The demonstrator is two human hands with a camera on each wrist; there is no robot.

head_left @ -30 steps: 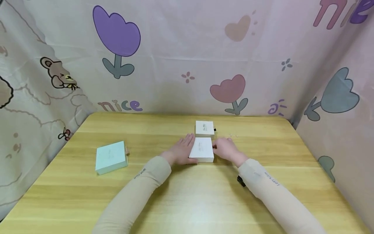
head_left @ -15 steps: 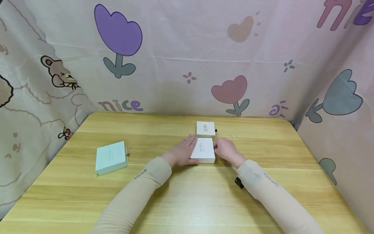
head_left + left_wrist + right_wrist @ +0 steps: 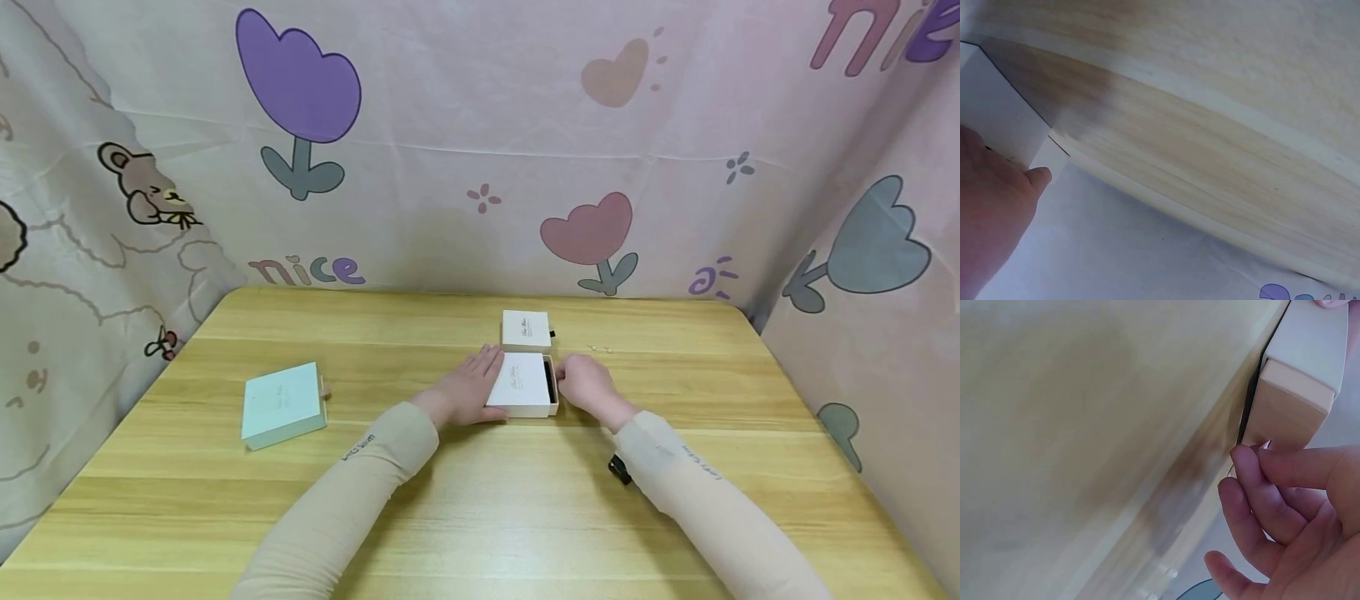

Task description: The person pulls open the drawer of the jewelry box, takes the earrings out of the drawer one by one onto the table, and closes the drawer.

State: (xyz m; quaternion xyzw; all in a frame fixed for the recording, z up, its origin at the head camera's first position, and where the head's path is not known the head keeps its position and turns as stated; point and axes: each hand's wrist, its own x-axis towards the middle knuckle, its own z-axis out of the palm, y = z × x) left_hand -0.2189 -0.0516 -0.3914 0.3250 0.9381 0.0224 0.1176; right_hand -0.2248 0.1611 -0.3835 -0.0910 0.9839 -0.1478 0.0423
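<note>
A white drawer-style box lies mid-table with small print on its lid. My left hand rests along its left side, fingers straight, thumb at the near edge. The left wrist view has that hand against the white sleeve. At the box's right end, the drawer sticks out slightly, with something black inside. My right hand is at that end. In the right wrist view, its thumb and index finger pinch a small pull tab on the pinkish drawer front, mostly covered by the fingertips.
Just behind stands a smaller white box with a black tab. A mint-green box with a pinkish tab lies to the left. Tiny pale pieces lie right of the boxes. Printed cloth hangs around the table.
The drawer has slid a little out of the white box to the right, drawn along by my right hand. My left hand stays in place on the sleeve.
</note>
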